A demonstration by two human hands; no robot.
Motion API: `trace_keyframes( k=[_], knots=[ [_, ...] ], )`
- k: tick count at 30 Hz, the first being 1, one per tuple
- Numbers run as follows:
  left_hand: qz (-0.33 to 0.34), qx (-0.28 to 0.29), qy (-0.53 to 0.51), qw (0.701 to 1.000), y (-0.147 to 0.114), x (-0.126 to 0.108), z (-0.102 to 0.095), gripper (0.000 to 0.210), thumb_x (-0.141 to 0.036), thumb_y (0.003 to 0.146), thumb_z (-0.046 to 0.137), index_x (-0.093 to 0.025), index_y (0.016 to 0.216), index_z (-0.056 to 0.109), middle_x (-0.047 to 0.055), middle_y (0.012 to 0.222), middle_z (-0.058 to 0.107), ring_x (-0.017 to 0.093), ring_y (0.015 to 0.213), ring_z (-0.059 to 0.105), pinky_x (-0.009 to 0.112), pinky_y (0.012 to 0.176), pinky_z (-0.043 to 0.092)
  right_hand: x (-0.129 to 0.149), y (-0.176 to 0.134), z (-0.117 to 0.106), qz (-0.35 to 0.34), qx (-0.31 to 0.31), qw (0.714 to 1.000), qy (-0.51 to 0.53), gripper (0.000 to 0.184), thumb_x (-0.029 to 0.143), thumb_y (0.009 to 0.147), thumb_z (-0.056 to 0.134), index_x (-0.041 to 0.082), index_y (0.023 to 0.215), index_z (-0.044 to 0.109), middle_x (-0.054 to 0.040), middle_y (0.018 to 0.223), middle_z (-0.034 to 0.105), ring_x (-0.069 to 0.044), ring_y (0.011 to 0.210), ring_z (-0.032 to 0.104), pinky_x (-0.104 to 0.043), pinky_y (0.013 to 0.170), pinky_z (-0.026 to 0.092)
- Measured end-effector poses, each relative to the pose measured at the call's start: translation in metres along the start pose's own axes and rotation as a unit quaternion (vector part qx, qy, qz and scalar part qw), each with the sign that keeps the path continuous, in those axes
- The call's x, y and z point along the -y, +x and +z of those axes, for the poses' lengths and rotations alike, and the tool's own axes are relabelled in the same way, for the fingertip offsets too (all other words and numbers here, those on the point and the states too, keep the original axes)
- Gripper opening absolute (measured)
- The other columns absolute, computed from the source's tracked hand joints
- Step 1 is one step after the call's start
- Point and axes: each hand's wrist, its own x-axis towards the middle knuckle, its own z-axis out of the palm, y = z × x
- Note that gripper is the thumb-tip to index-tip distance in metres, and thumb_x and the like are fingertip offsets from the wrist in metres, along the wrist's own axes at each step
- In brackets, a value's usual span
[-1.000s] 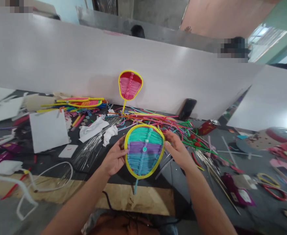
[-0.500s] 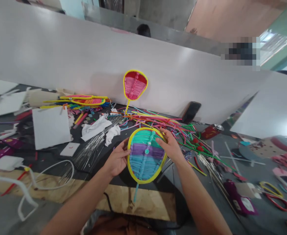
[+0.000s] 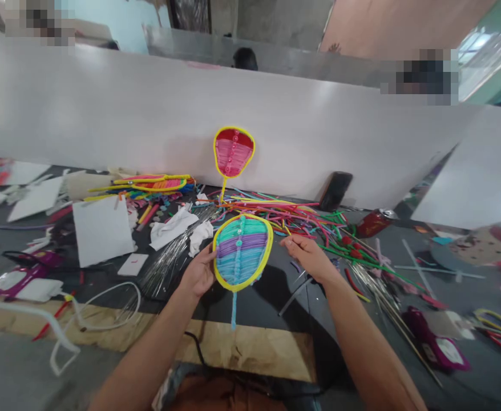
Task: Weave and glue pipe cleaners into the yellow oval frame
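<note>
A paddle-shaped pipe-cleaner piece (image 3: 250, 260) has a yellow rim, green, purple and blue bands, a beaded middle line and a blue stem pointing down. My left hand (image 3: 200, 271) grips its left edge, holding it above the dark table. Apart from the piece, on its right, is my right hand (image 3: 306, 254), with fingers curled in toward the thumb; whatever may be between them is too small to make out. Just beyond stands a similar red and pink pipe-cleaner piece (image 3: 234, 151) with a yellow rim and stem, upright before the white partition.
Loose pipe cleaners (image 3: 276, 205) lie in a heap behind the hands. Around them are silver wires (image 3: 165, 262), crumpled paper (image 3: 173, 227), a phone (image 3: 335, 191) against the partition (image 3: 148, 108), a red can (image 3: 374, 222) and purple glue guns (image 3: 436, 345). White cable (image 3: 137, 297) loops at left.
My right hand has let go of the piece's right edge and moved right. The piece, still in my left hand, has turned and shifted slightly up and left. The view has shifted a little.
</note>
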Motion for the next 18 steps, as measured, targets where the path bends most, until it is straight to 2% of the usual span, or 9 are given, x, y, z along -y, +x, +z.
trace_keyframes(
  k=[2,5,10,12,15,18],
  knots=[
    [0.007,-0.007,0.003,1.000,0.002,-0.001,-0.001,0.026,0.001,0.080,0.050,-0.010,0.101,0.060,0.006,0.080,0.073,0.015,0.069,0.070,0.023,0.067,0.059,-0.003,-0.009,-0.009,-0.010,-0.044,0.998,0.032,0.036,0.054,0.080,0.056,0.018,0.080,0.059,0.0085,0.051,0.034,-0.005,0.041,0.025,-0.018,0.038,0.017],
    [0.014,-0.023,0.015,1.000,0.003,-0.002,-0.003,0.027,0.002,0.081,0.047,-0.010,0.102,0.060,0.006,0.076,0.073,0.014,0.064,0.070,0.022,0.063,0.058,-0.004,-0.025,-0.029,-0.034,-0.144,0.982,0.117,0.032,0.051,0.078,0.060,0.020,0.076,0.055,0.0098,0.049,0.032,-0.005,0.039,0.023,-0.018,0.037,0.016],
    [0.015,-0.026,0.016,0.999,0.006,0.000,-0.005,0.029,0.002,0.080,0.048,-0.010,0.104,0.059,0.005,0.075,0.073,0.014,0.063,0.069,0.021,0.061,0.058,0.007,-0.059,-0.073,-0.123,-0.342,0.909,0.202,0.026,0.042,0.071,0.070,0.021,0.068,0.055,0.0108,0.042,0.030,-0.005,0.036,0.023,-0.018,0.034,0.017],
    [0.015,-0.017,0.024,0.999,0.007,0.001,-0.006,0.027,0.001,0.079,0.050,-0.009,0.101,0.060,0.006,0.077,0.073,0.014,0.063,0.069,0.023,0.064,0.059,0.013,-0.073,-0.084,-0.133,-0.398,0.881,0.218,0.030,0.035,0.070,0.070,0.021,0.056,0.048,0.0104,0.039,0.027,-0.006,0.034,0.020,-0.020,0.032,0.014],
    [0.025,-0.008,0.046,0.999,0.009,0.004,-0.008,0.025,0.000,0.078,0.053,-0.009,0.100,0.060,0.007,0.080,0.073,0.015,0.066,0.069,0.026,0.069,0.059,0.014,-0.090,-0.090,-0.142,-0.459,0.851,0.214,0.044,0.029,0.071,0.067,0.021,0.044,0.032,0.0091,0.037,0.024,-0.007,0.033,0.018,-0.022,0.032,0.012],
    [0.055,-0.019,0.070,0.996,0.010,0.009,-0.008,0.029,-0.002,0.074,0.059,-0.011,0.101,0.060,0.006,0.082,0.073,0.015,0.068,0.069,0.026,0.071,0.058,0.002,-0.099,-0.088,-0.146,-0.506,0.835,0.159,0.046,0.032,0.074,0.063,0.022,0.042,0.032,0.0078,0.036,0.027,-0.008,0.033,0.023,-0.023,0.033,0.017]
  ],
)
